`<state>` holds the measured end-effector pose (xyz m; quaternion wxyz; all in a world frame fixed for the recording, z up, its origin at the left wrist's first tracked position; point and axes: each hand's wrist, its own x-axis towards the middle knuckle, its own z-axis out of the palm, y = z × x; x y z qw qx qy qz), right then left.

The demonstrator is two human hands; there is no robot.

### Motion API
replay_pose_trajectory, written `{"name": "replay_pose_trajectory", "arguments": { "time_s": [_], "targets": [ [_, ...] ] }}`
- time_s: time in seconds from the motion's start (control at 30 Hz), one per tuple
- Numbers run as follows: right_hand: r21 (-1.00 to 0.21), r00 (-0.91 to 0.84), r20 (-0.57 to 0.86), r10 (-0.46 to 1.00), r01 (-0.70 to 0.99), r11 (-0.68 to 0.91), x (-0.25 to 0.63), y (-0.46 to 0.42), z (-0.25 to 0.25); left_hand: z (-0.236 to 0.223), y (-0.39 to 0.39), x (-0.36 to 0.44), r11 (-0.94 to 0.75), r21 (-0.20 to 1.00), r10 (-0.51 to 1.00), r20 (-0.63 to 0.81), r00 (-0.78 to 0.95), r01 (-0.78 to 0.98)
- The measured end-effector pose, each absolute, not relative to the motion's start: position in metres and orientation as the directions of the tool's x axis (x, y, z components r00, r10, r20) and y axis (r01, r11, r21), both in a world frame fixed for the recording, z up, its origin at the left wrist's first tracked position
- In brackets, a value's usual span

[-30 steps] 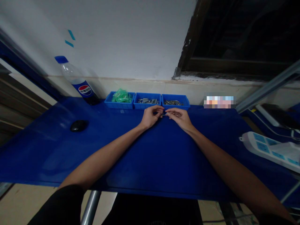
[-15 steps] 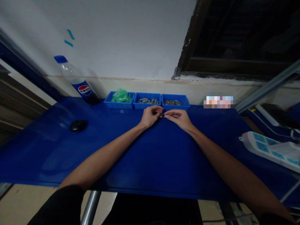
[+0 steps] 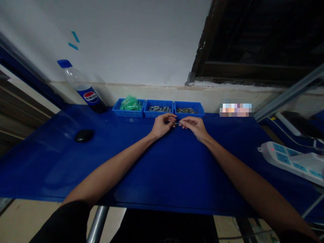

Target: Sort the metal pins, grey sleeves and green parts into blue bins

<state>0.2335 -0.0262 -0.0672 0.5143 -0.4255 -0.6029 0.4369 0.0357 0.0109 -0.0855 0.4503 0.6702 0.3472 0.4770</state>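
Just in front of the blue bins, my left hand (image 3: 162, 125) and my right hand (image 3: 194, 126) face each other with fingertips pinched. A thin, shiny metal piece (image 3: 177, 123), like a screw or pin, spans the small gap between them, gripped at both ends. Its ends are hidden by the fingers. Behind my hands stand a bin (image 3: 197, 115) of thin metal screws or pins (image 3: 186, 110), a bin (image 3: 149, 114) of short grey metal sleeves (image 3: 159, 108), and a bin (image 3: 121, 114) of green plastic pieces (image 3: 131, 104) in a clear bag.
A cola bottle (image 3: 89, 96) stands at the back left of the blue table (image 3: 157, 175), with a black computer mouse (image 3: 84, 135) in front of it. At the right lies a white power strip (image 3: 283, 157). The wall (image 3: 141, 50) rises behind the bins.
My right hand has shifted slightly right, away from the left fingertips, and more of the thin metal piece shows between them. My left hand stays nearly in place.
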Motion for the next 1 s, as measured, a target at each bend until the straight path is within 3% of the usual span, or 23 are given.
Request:
{"name": "replay_pose_trajectory", "arguments": {
  "time_s": [0.23, 0.53, 1.0],
  "targets": [
    [-0.967, -0.109, 0.246, 0.963, 0.047, 0.252, 0.238, -0.024, -0.07, -0.081, 0.006, 0.036, -0.308, 0.951, 0.897, 0.303, 0.322, -0.038],
    [-0.955, 0.019, 0.248, 0.969, -0.167, 0.247, 0.244, -0.025, -0.067, -0.082, 0.007, 0.037, -0.253, 0.966, 0.91, 0.254, 0.327, -0.047],
    [-0.966, 0.101, 0.257, 0.961, 0.001, 0.258, 0.241, -0.02, -0.076, -0.075, -0.002, 0.037, -0.369, 0.923, 0.896, 0.321, 0.307, 0.112]
  ]
}}
